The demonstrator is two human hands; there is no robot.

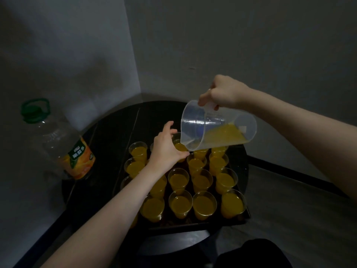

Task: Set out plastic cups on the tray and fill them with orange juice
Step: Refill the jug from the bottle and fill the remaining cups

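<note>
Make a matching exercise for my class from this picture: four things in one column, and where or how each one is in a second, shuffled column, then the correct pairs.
Things
1. Clear jug
2. Big juice bottle
3. Left hand
4. Front-row cups

States
A. Standing on the table left of the tray, almost empty
B. Full of orange juice, on the tray
C. Tilted, spout down, held by the right hand
D. Holding a cup under the spout

Pairs: 1-C, 2-A, 3-D, 4-B
</note>
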